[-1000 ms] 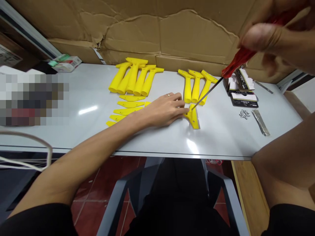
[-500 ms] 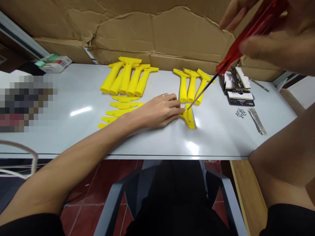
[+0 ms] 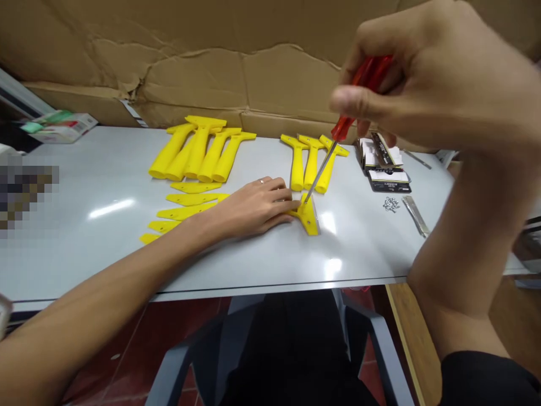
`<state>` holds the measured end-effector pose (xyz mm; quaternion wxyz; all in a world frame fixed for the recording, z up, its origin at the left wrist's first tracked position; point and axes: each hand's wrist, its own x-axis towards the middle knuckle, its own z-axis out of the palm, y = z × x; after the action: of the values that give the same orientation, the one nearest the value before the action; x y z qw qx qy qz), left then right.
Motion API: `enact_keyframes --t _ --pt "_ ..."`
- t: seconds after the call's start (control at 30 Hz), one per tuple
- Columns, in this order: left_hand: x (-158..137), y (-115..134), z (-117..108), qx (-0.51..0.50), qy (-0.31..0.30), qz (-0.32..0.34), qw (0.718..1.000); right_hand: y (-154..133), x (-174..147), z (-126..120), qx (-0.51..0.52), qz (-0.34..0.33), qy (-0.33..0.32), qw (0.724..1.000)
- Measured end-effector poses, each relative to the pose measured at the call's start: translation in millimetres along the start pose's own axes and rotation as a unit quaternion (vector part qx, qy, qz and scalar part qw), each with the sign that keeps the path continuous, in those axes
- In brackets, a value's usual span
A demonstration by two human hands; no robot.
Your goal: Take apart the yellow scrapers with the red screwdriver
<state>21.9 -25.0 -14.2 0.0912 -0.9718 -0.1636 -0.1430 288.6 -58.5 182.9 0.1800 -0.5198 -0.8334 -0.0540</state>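
Yellow scraper [image 3: 310, 220]: lies on the desk [image 3: 253, 265], in front of the person, its head towards the right and its handle running leftward beneath the left hand [image 3: 258, 207]. The long axis of the handle appears to run roughly left to right; the head stands across it, and a thin edge shows along its right side.

Left hand: the nearer of the two, low on the desk, fingers bent over the handle side. Its grip appears closed on the scraper; how far the fingers wrap round cannot be told, the handle being mostly covered.

Right hand [image 3: 443, 84]: raised above and to the right of the scraper. Its grip is closed round the red handle of a screwdriver [image 3: 340, 128]. The shaft slants down and leftward from that grip, its tip meeting the scraper's head near the far end, apparently at a screw.

Surroundings: three yellow scrapers [image 3: 311, 168] stand just beyond the work, lying side by side. Loose screws [image 3: 391, 204] and a flat metallic bundle [image 3: 415, 216] lie to the right.
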Motion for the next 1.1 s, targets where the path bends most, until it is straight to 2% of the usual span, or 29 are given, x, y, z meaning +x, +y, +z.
enact_keyframes --t 0.07,0.1,0.17,0.23,0.27,0.33,0.4,0.5,0.63,0.73,0.87,1.03,1.1 --pt "1 0 1 0.0 -0.001 0.0 1.0 -4 6 8 -0.08 0.026 0.021 0.996" --pt "1 0 1 0.0 -0.001 -0.003 1.0 -4 8 16 -0.081 0.031 0.044 0.995" --pt "2 2 1 -0.002 -0.009 -0.009 1.0 3 8 38 -0.058 0.005 0.078 0.995" --pt "3 5 -1 -0.006 -0.018 -0.012 1.0 14 3 63 0.005 -0.045 0.141 0.989" --pt "3 6 -1 -0.007 -0.021 -0.013 1.0 21 0 75 0.065 -0.076 0.182 0.978" --pt "4 9 -2 -0.01 -0.021 -0.014 1.0 35 -8 94 0.195 -0.125 0.265 0.936" --pt "4 10 -3 -0.012 -0.018 -0.015 1.0 45 -14 105 0.285 -0.141 0.314 0.895" --pt "4 10 -3 -0.013 -0.017 -0.016 1.0 52 -17 113 0.343 -0.146 0.338 0.864" --pt "3 10 -2 -0.009 -0.017 -0.012 1.0 51 -19 120 0.321 -0.154 0.398 0.845" --pt "3 10 -3 -0.008 -0.015 -0.01 1.0 44 -24 123 0.305 -0.134 0.413 0.847" --pt "3 10 -4 -0.007 -0.016 -0.009 1.0 35 -30 125 0.327 -0.106 0.366 0.865" --pt "4 11 -5 -0.009 -0.017 -0.007 1.0 36 -31 124 0.254 -0.12 0.467 0.838" --pt "5 11 -6 -0.005 -0.022 -0.008 1.0 40 -35 122 0.258 -0.096 0.49 0.827"
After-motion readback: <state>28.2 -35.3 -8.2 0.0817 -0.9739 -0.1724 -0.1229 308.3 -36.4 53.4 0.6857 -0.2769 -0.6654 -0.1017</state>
